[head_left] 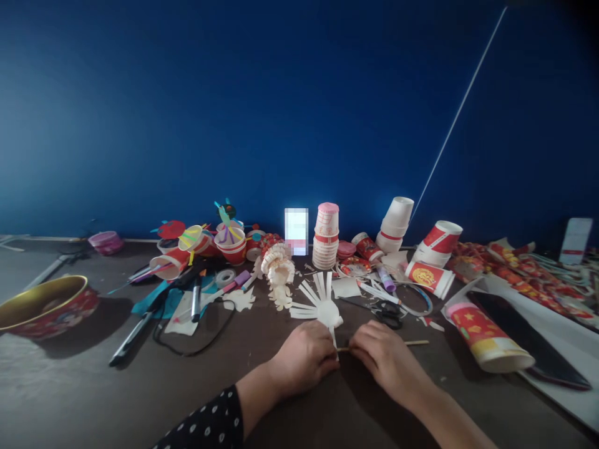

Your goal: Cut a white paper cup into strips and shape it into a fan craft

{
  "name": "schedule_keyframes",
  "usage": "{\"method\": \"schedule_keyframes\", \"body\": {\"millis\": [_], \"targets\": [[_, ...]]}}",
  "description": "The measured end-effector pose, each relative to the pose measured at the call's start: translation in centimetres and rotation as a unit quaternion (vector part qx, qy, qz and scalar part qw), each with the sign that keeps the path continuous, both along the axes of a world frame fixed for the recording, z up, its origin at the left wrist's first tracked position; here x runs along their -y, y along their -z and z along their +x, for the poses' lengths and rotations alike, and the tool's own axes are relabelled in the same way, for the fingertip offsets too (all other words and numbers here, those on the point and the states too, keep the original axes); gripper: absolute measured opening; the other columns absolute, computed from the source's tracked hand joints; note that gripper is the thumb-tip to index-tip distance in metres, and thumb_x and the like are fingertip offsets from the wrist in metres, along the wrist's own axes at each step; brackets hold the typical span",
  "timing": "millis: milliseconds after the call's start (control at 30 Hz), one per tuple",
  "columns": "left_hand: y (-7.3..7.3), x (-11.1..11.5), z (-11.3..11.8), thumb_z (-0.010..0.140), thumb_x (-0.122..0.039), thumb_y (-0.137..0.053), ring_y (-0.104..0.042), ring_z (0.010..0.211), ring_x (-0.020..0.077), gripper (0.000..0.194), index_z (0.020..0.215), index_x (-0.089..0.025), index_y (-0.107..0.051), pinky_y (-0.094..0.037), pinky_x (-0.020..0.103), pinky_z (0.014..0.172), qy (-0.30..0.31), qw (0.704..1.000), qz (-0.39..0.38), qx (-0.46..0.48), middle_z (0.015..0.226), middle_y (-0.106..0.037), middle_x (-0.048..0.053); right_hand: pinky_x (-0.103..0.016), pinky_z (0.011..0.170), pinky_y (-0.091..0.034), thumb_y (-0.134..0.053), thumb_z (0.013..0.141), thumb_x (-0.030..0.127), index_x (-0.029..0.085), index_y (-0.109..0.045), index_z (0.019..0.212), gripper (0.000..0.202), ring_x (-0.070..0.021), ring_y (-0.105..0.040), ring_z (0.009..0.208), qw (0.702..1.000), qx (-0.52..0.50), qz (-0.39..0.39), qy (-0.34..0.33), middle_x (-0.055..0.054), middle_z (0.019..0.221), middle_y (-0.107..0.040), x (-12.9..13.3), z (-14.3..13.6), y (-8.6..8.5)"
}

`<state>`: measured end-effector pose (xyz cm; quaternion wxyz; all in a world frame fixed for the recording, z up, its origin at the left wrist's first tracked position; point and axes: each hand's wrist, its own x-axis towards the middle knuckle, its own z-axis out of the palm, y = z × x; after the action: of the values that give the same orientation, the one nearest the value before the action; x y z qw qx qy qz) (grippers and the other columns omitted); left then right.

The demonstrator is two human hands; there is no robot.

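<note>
A white paper cup cut into strips (pixel 328 312) lies splayed on the table, its round base in the middle and strips fanning out to the left and back. My left hand (pixel 306 352) is closed, its fingertips pinching one strip that points toward me. In my closed right hand (pixel 381 355) is a thin wooden stick (pixel 416 342). Its left end lies by that strip at my left fingertips; whether they touch is hidden. Black-handled scissors (pixel 388 313) lie just beyond my right hand. A curled, fringed white paper piece (pixel 278 274) stands behind on the left.
Stacked paper cups (pixel 326 240) and a lit phone (pixel 296 232) stand at the back. To the right, a red cup (pixel 489 337) lies beside a dark phone (pixel 528 340). Leftward are pens (pixel 195 299), a black cord (pixel 196 354) and a red-gold bowl (pixel 51 312).
</note>
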<state>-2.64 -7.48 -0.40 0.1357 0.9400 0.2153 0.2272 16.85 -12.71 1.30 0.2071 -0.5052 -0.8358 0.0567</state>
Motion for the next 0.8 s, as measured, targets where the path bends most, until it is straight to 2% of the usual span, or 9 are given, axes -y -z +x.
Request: {"method": "schedule_keyframes", "body": {"millis": [200, 433, 667, 800], "targets": [[-0.39, 0.17, -0.03, 0.069, -0.026, -0.070, -0.053, 0.074, 0.0158, 0.015, 0.073, -0.016, -0.059, -0.038, 0.024, 0.065, -0.045, 0.998, -0.043, -0.010, 0.076, -0.060, 0.002, -0.028, 0.065, -0.036, -0.050, 0.083, 0.008, 0.018, -0.059, 0.074, 0.016, -0.0179, -0.051, 0.075, 1.000, 0.001, -0.017, -0.014, -0.003, 0.073, -0.058, -0.05, -0.26, -0.10], [0.20, 0.05, 0.18, 0.076, -0.027, -0.064, -0.054, 0.073, 0.0163, 0.012, 0.070, -0.016, -0.061, -0.038, 0.026, 0.067, -0.025, 0.999, -0.022, -0.001, 0.073, -0.061, 0.003, -0.029, 0.066, -0.036, -0.050, 0.084, 0.011, 0.018, -0.060, 0.075, 0.015, -0.0181, -0.050, 0.076, 1.000, 0.000, -0.018, -0.024, -0.003, 0.074, -0.059, 0.00, -0.46, 0.13], [-0.50, 0.38, -0.12, 0.069, -0.015, -0.066, -0.055, 0.079, 0.0166, 0.005, 0.074, -0.015, -0.063, -0.041, 0.026, 0.074, 0.001, 0.999, -0.036, 0.014, 0.081, -0.063, 0.004, -0.029, 0.066, -0.036, -0.051, 0.084, 0.012, 0.018, -0.061, 0.076, 0.015, -0.0179, -0.050, 0.077, 0.999, -0.010, -0.036, -0.028, -0.003, 0.075, -0.059, 0.09, -0.27, 0.08], [-0.76, 0.42, -0.23, 0.075, -0.015, -0.058, -0.055, 0.078, 0.0160, 0.005, 0.073, -0.016, -0.063, -0.042, 0.027, 0.074, 0.005, 0.999, -0.032, 0.008, 0.080, -0.063, 0.004, -0.029, 0.067, -0.036, -0.051, 0.084, 0.012, 0.018, -0.061, 0.076, 0.015, -0.0178, -0.050, 0.078, 0.999, -0.009, -0.044, -0.028, -0.003, 0.075, -0.059, 0.02, -0.25, -0.04]]}}
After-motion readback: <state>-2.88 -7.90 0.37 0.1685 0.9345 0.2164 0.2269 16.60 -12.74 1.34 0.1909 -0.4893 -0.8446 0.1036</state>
